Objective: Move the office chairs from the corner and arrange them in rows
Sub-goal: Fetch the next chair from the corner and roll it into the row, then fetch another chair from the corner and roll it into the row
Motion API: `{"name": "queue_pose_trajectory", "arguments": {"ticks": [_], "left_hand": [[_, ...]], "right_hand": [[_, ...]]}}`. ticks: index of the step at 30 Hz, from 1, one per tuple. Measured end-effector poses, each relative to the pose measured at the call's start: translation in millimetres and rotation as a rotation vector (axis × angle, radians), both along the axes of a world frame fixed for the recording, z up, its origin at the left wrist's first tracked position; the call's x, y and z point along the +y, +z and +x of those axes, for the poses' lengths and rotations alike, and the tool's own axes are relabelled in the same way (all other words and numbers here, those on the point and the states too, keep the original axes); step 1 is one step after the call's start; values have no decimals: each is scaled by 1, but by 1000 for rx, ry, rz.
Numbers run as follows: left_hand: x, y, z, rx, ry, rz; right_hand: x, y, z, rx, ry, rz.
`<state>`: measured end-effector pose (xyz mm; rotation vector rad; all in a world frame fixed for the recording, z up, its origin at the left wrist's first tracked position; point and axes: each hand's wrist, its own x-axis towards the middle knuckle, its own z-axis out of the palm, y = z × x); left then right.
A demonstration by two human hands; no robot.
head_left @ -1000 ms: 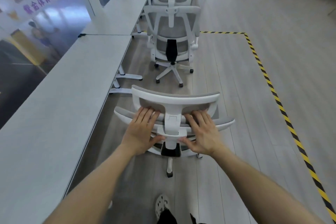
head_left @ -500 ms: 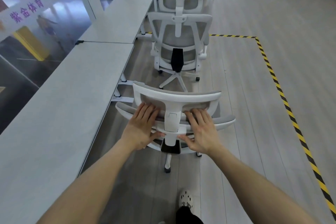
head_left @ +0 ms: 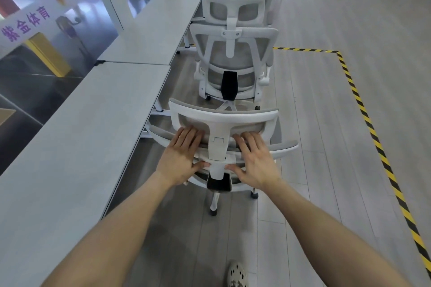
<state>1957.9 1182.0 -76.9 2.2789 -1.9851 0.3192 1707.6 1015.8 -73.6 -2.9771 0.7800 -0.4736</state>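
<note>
**Two hands pressing one chair toward the row**

Both hands are lying flat on the back of a white-framed, grey-mesh office chair (head_left: 221,121). The left hand (head_left: 180,158) and right hand (head_left: 254,163) are sitting either side of its central white spine, fingers (head_left: 189,135) straight and gripping nothing. The chair is standing just beside the long pale-grey surface (head_left: 81,135), directly ahead of both palms and equally near each. A matching white mesh chair (head_left: 233,53) is standing straight beyond, close but apart, so an even, straight push seems called for.
</note>
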Motion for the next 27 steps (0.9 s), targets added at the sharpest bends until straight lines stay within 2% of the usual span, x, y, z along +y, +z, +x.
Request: {"name": "queue_pose_trajectory", "arguments": {"ticks": [6, 11, 16, 21, 27], "left_hand": [[-17, 8, 8, -61, 40, 94], [-26, 25, 3, -90, 152, 216], [-26, 42, -22, -44, 237, 173], [16, 53, -55, 38, 226, 170], [76, 51, -113, 81, 98, 397]], "right_hand": [[-10, 4, 9, 33, -21, -14], [-14, 11, 14, 91, -42, -17], [-6, 28, 17, 191, -84, 69], [38, 37, -16, 187, -174, 154], [125, 43, -95, 226, -321, 338]]}}
